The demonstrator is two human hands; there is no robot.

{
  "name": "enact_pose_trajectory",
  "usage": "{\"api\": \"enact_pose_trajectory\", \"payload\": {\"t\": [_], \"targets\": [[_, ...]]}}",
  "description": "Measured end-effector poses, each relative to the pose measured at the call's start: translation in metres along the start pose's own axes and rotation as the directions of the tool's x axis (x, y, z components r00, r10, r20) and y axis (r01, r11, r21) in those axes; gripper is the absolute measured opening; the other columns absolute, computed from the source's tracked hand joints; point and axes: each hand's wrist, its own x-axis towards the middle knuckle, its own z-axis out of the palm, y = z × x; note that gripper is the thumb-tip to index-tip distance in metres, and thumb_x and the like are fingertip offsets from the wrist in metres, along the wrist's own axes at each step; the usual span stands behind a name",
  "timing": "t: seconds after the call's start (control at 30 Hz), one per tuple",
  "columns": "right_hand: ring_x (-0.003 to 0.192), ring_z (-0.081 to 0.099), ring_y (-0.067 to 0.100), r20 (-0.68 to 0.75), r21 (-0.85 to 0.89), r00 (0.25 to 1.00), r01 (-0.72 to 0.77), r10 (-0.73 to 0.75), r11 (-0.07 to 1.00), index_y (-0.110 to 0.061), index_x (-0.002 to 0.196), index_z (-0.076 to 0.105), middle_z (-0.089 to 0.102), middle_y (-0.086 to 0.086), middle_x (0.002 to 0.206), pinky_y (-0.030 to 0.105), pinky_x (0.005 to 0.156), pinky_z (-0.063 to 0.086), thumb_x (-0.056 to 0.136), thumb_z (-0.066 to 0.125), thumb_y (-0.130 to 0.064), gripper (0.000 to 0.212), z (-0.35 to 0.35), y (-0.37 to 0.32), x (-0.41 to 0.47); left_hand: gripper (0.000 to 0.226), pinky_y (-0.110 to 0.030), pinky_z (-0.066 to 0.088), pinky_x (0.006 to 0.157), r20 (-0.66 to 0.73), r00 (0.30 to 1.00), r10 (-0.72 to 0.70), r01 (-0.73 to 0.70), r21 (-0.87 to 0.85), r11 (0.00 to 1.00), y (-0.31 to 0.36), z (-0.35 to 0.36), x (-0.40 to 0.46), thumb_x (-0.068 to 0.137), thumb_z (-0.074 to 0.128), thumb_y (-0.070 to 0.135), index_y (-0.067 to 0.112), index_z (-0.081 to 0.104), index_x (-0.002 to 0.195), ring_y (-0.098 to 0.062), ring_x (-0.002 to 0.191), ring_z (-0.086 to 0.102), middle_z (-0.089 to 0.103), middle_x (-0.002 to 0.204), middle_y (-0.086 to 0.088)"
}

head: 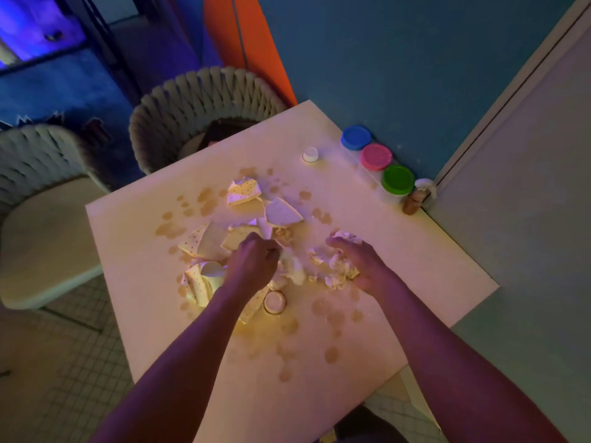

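Several broken shards of a dotted white ceramic dish lie scattered across the middle of a pale square table. My left hand is curled into a fist over the shards; what it holds is hidden. My right hand rests palm down on a crumbly lump of white putty, its fingers bent over it. More white crumbs lie between the two hands. A small round ring-shaped piece sits just below my left hand.
Three tubs with blue, pink and green lids line the table's far right edge, beside a small brown bottle. A small white cap stands nearby. Two woven chairs stand at the far left. Brown stains dot the tabletop.
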Motion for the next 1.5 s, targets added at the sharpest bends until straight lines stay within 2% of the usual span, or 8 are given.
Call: {"api": "enact_pose_trajectory", "payload": {"t": [0.17, 0.3, 0.43, 0.5, 0.8, 1.0, 1.27, 1.5], "targets": [[0.046, 0.053, 0.017, -0.026, -0.203, 0.999, -0.042, 0.038, 0.978, -0.013, 0.083, 0.067, 0.061, 0.007, 0.065, 0.025, 0.050, 0.040, 0.068, 0.079, -0.062, 0.052, -0.020, -0.006, -0.001, 0.037, -0.041, 0.050, 0.076, -0.001, 0.992, -0.122, 0.122, -0.002, 0.992, 0.024, 0.004, -0.017, 0.095, 0.047, 0.037, 0.015, 0.067, 0.073, -0.040, 0.088, 0.062, 0.056, 0.089, -0.013], [0.041, 0.045, 0.014, -0.022, -0.141, 1.000, 0.001, -0.004, 0.990, -0.018, 0.072, 0.064, 0.057, 0.005, 0.054, 0.023, 0.048, 0.034, 0.064, 0.086, -0.031, 0.027, -0.030, -0.006, -0.001, 0.053, -0.036, 0.051, 0.081, 0.057, 0.978, -0.201, 0.200, 0.027, 0.979, 0.040, 0.007, -0.028, 0.074, 0.054, 0.072, 0.023, 0.073, 0.084, -0.028, 0.085, 0.061, 0.054, 0.094, -0.006], [0.052, 0.045, 0.022, -0.034, -0.009, 0.999, -0.037, 0.037, 0.999, -0.017, 0.066, 0.057, 0.054, 0.009, 0.053, 0.040, 0.058, 0.043, 0.068, 0.068, 0.000, 0.021, -0.043, -0.004, -0.002, 0.013, -0.032, 0.048, 0.073, 0.083, 0.981, -0.175, 0.177, -0.008, 0.984, 0.053, 0.024, -0.042, 0.070, 0.076, 0.029, 0.026, 0.067, 0.078, -0.029, 0.088, 0.063, 0.053, 0.092, 0.002], [0.046, 0.043, 0.021, -0.015, 0.067, 0.999, -0.031, 0.032, 0.997, -0.018, 0.063, 0.052, 0.044, 0.009, 0.053, 0.042, 0.060, 0.042, 0.067, 0.061, 0.007, 0.026, -0.054, -0.006, -0.004, 0.015, -0.029, 0.043, 0.069, 0.125, 0.978, -0.165, 0.168, -0.010, 0.986, 0.071, 0.035, -0.051, 0.067, 0.073, 0.025, 0.031, 0.062, 0.075, -0.027, 0.088, 0.062, 0.056, 0.091, 0.004], [0.055, 0.045, 0.023, 0.047, 0.401, 0.996, 0.052, -0.077, 0.915, -0.019, 0.063, 0.045, 0.042, 0.009, 0.060, 0.030, 0.049, 0.041, 0.076, 0.049, 0.013, 0.034, -0.072, -0.006, -0.026, 0.059, -0.034, 0.051, 0.091, 0.215, 0.966, -0.141, 0.167, -0.110, 0.980, 0.134, 0.090, -0.068, 0.076, 0.065, 0.035, 0.044, 0.051, 0.133, -0.022, 0.107, 0.064, 0.068, 0.109, 0.004], [0.056, 0.042, 0.018, -0.008, 0.394, 0.996, 0.089, -0.094, 0.915, -0.022, 0.064, 0.048, 0.044, 0.006, 0.065, 0.026, 0.050, 0.035, 0.073, 0.055, 0.009, 0.033, -0.082, 0.009, -0.044, 0.020, -0.038, 0.053, 0.077, 0.022, 0.992, -0.123, 0.125, -0.099, 0.987, 0.151, 0.097, -0.064, 0.085, 0.065, 0.043, 0.037, 0.068, 0.104, -0.030, 0.096, 0.067, 0.065, 0.100, 0.000], [0.063, 0.052, 0.018, 0.036, 0.382, 0.994, 0.085, -0.107, 0.920, -0.023, 0.063, 0.057, 0.053, 0.004, 0.067, 0.032, 0.060, 0.039, 0.072, 0.072, -0.004, 0.025, -0.094, 0.029, -0.073, 0.019, -0.033, 0.050, 0.070, -0.055, 0.984, 0.168, -0.171, -0.044, 0.984, 0.152, 0.080, -0.065, 0.087, 0.064, 0.044, 0.038, 0.068, 0.105, -0.027, 0.088, 0.067, 0.060, 0.101, 0.007], [0.055, 0.056, 0.021, -0.300, 0.369, 0.951, 0.183, -0.069, 0.911, -0.015, 0.070, 0.058, 0.056, 0.008, 0.061, 0.027, 0.051, 0.045, 0.070, 0.077, 0.003, 0.026, -0.119, 0.055, -0.104, 0.035, -0.036, 0.055, 0.074, 0.096, 0.944, 0.316, -0.302, -0.132, 0.944, 0.167, 0.089, -0.076, 0.076, 0.079, 0.043, 0.039, 0.067, 0.109, -0.023, 0.088, 0.066, 0.057, 0.105, 0.006]]}}
